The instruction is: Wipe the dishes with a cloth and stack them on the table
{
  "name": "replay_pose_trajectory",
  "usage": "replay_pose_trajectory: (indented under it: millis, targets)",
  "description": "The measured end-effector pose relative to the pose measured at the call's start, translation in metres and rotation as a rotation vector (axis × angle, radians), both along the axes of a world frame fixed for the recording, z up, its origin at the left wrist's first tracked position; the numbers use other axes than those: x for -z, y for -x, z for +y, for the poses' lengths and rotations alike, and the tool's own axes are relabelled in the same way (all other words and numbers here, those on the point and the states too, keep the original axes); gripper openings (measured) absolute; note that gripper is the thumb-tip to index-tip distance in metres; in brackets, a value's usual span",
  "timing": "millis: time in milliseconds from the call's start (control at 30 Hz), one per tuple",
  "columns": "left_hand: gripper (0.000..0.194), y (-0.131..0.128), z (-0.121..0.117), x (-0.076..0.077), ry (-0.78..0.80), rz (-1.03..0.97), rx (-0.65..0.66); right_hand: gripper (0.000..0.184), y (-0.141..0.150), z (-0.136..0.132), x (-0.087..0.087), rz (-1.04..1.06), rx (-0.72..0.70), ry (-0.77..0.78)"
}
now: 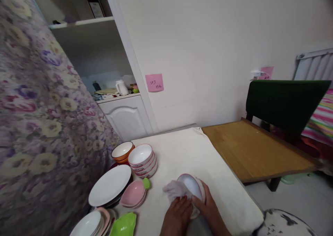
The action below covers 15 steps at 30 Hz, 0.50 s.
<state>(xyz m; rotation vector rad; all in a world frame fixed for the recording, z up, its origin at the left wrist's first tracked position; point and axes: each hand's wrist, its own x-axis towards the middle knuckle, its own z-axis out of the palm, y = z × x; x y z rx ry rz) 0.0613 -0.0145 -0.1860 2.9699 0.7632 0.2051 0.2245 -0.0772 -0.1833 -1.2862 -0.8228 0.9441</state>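
A white bowl (189,184) with a pink-red rim is tilted on its side above the cloth-covered table. My right hand (209,208) grips its right wall, with the thumb over the rim. Bunched in my left hand (179,210) is a pale cloth (174,190), pressed against the bowl's rim and inner side; the fingers are closed over it. To the left stands a stack of matching bowls (142,156). In front of that stack lie pink leaf-shaped dishes (134,193).
White plates (111,185), orange bowls (122,152), a green leaf dish (124,225) and small white dishes (87,225) crowd the table's left side. A bare wooden tabletop (249,149) adjoins at right, beside a dark green chair back (283,104). A floral curtain (47,118) hangs at left.
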Motion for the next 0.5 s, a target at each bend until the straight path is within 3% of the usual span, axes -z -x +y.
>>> replay_pose_trajectory:
  millis: [133, 267, 367, 500]
  targets:
    - [0.028, -0.039, -0.026, 0.001, 0.020, -0.075, -0.179, 0.073, -0.001, -0.004, 0.005, -0.071, 0.009, 0.040]
    - [0.032, -0.065, -0.038, 0.001, 0.064, -0.108, -0.248, 0.060, -0.006, -0.007, 0.008, -0.073, -0.011, 0.064]
    - [0.038, -0.051, -0.028, 0.002, 0.112, -0.091, -0.140, 0.052, -0.011, -0.006, 0.005, -0.108, -0.049, 0.089]
    - [0.031, -0.017, -0.012, -0.007, 0.163, -0.043, 0.001, 0.056, -0.015, -0.001, 0.001, -0.235, -0.032, 0.172]
